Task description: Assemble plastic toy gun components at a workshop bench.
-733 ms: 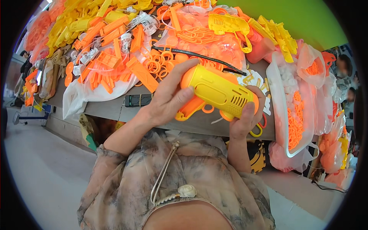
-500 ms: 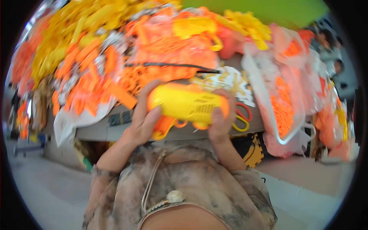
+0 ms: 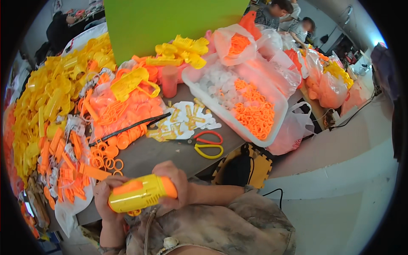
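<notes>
Head view: yellow-orange toy gun body held horiz. between both hands, close to chest, below table edge. Left hand grips rear end; right hand wraps orange front. Scissors on table beyond.

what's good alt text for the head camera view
Both hands, left hand and right hand, hold a yellow and orange toy blaster close to the body, above a table edge piled with yellow and orange plastic parts, scissors and a white tray.
</notes>
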Available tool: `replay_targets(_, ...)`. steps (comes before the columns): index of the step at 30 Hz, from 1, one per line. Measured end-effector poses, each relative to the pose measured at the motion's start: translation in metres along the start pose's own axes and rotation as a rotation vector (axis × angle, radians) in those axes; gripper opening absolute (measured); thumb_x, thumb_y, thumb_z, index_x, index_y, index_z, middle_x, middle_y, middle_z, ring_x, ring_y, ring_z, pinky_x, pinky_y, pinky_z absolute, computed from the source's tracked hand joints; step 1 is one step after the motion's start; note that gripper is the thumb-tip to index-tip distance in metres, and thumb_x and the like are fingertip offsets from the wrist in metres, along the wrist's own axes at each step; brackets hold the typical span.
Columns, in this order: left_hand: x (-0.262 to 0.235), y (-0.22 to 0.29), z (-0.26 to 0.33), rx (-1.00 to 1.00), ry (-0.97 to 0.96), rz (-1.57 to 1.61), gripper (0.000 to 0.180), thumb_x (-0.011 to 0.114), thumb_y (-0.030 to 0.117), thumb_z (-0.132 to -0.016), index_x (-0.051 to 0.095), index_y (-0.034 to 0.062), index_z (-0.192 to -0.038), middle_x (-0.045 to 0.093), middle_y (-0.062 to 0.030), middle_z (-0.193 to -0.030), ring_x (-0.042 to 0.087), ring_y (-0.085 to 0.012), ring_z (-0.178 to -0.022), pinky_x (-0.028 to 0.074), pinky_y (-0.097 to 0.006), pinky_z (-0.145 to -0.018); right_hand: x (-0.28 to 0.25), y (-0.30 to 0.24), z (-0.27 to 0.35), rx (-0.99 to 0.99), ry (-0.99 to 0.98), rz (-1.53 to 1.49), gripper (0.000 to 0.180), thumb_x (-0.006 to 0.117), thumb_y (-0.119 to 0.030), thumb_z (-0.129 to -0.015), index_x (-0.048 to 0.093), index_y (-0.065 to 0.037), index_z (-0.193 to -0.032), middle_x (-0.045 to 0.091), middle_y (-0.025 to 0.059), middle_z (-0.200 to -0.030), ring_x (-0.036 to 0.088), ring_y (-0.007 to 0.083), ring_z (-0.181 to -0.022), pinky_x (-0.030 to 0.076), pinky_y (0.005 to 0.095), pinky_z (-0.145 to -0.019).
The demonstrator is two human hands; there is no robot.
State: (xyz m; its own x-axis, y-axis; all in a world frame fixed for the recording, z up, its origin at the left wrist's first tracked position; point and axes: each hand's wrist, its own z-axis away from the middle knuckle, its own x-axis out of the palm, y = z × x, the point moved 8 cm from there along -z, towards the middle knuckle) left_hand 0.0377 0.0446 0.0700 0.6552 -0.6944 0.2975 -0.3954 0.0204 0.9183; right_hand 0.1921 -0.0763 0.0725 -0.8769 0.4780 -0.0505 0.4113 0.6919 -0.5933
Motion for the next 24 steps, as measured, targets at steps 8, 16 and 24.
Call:
replay_targets(8, 0.022, -0.035, 0.018, -0.614, -0.101, 0.359, 0.059, 0.056, 0.040, -0.087, 0.049, -0.0019, -0.126, 0.059, -0.0195, -0.114, 0.058, -0.0331, -0.108, 0.047, -0.045, -0.094, 0.004, -0.021, 0.000, -0.036, -0.337, -0.012, 0.045, 0.068, -0.020, -0.074, 0.046, 0.007, -0.103, 0.055, 0.0244, -0.093, 0.059, 0.0370, -0.077, 0.050, 0.0401, -0.063)
replay_targets(16, 0.047, -0.020, 0.027, -0.637, -0.346, 0.261, 0.072, 0.052, 0.047, -0.089, 0.035, -0.0053, -0.136, 0.048, -0.0287, -0.128, 0.051, -0.0346, -0.118, 0.041, -0.043, -0.100, 0.009, -0.052, -0.008, -0.251, -0.381, -0.182, 0.028, 0.063, -0.010, -0.074, 0.053, 0.003, -0.096, 0.055, 0.0243, -0.103, 0.060, 0.0423, -0.088, 0.054, 0.0447, -0.072)
replay_targets(24, 0.049, 0.005, 0.031, -0.447, -0.427, 0.148, 0.065, 0.049, 0.040, -0.090, 0.038, -0.0049, -0.135, 0.052, -0.0291, -0.122, 0.056, -0.0333, -0.111, 0.045, -0.042, -0.095, 0.014, -0.070, -0.009, -0.392, -0.362, -0.148, 0.025, 0.061, -0.012, -0.075, 0.056, 0.002, -0.095, 0.057, 0.0232, -0.101, 0.060, 0.0410, -0.087, 0.054, 0.0455, -0.071)
